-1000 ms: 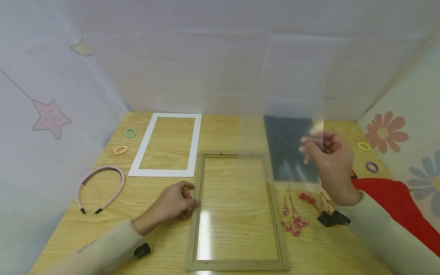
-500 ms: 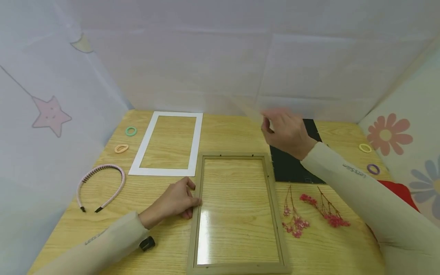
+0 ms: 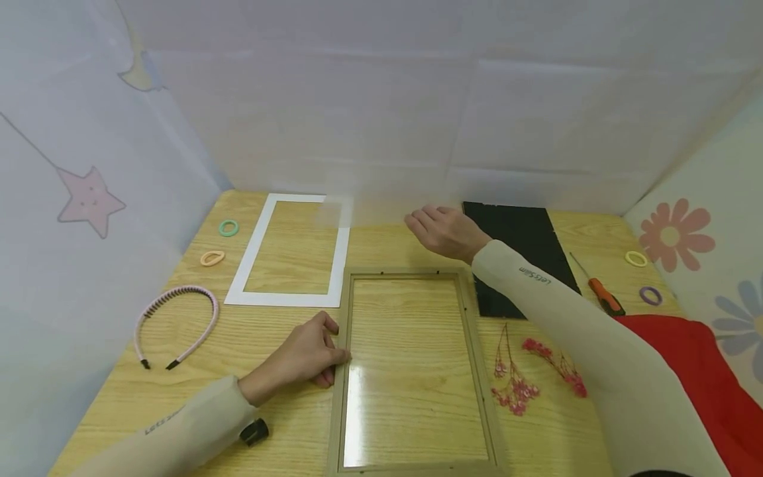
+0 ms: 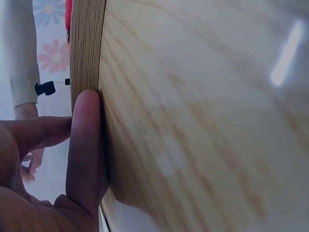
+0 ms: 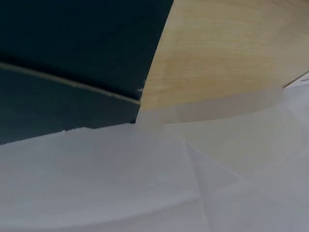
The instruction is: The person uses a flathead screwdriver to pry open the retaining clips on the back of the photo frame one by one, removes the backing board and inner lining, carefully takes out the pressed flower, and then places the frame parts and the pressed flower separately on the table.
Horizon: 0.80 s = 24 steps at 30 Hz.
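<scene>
A wooden picture frame (image 3: pixel 477 331) with glass in it lies flat near the table's front edge. My left hand (image 3: pixel 304 358) rests on the table, its fingertips touching the frame's left rail. In the left wrist view one finger (image 4: pixel 84 145) lies flat along that rail (image 4: pixel 84 48). My right hand (image 3: pixel 441 232) reaches past the frame's far edge and holds the edge of a clear sheet (image 3: pixel 357 211) low over the table. The sheet's far corner overlaps the white mat (image 3: pixel 253 252). A black backing board (image 3: pixel 524 232) lies just right of that hand and fills the right wrist view (image 5: pixel 72 58).
Dried pink flowers (image 3: pixel 515 387) lie right of the frame, with a screwdriver (image 3: pixel 602 295) and red cloth (image 3: pixel 703 371) beyond. A pink headband (image 3: pixel 179 290) sits at the left. Hair ties lie at both sides (image 3: pixel 227 228) (image 3: pixel 635 258). Fabric walls enclose the table.
My right hand has swung the clear sheet from upright over the black board leftward and down to the table behind the frame. The left hand has stayed on the frame.
</scene>
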### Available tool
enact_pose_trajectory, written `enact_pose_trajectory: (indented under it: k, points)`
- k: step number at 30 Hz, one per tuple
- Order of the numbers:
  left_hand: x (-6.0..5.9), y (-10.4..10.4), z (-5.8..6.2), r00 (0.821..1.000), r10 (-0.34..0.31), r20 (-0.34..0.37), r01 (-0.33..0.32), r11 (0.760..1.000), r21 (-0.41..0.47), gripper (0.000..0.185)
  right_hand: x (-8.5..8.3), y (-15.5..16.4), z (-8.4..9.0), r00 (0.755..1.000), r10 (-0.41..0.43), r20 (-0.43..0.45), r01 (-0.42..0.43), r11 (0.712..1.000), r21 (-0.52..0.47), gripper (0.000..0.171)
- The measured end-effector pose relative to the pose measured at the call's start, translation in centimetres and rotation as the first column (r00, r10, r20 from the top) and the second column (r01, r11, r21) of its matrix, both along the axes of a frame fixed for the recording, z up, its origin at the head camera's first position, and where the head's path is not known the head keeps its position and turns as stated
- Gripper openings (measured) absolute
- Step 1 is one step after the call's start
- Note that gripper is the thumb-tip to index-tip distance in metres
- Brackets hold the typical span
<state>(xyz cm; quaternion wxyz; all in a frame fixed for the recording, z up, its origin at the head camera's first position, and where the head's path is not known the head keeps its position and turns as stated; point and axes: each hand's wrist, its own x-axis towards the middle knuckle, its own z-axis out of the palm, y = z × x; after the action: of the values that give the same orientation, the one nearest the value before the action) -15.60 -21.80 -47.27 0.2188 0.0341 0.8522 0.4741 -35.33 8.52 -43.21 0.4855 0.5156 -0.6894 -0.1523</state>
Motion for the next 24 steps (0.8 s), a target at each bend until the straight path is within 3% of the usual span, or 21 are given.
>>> enact_pose_trajectory:
  k: [8,13,19,24]
  points:
    - [0.3,0.2,0.1,1.000,-0.006,0.001,0.006,1.000,0.023,0.046,0.0,0.0,-2.0,0.999,-0.037,0.024,0.037,0.999,0.022,0.013]
    - [0.1,0.3,0.0,1.000,-0.008,0.001,0.008,1.000,0.022,0.047,0.6,0.1,-2.4,0.989,-0.085,0.123,0.072,0.992,0.101,0.011]
    - [0.1,0.0,-0.3,1.000,-0.005,-0.002,0.005,1.000,0.021,0.048,1.7,0.6,-3.8,0.927,-0.128,0.353,0.072,0.983,0.167,0.019]
    - [0.4,0.0,-0.6,1.000,0.011,0.003,-0.011,1.000,0.028,0.046,2.4,1.4,-5.3,0.869,-0.177,0.463,0.113,0.980,0.164,0.018]
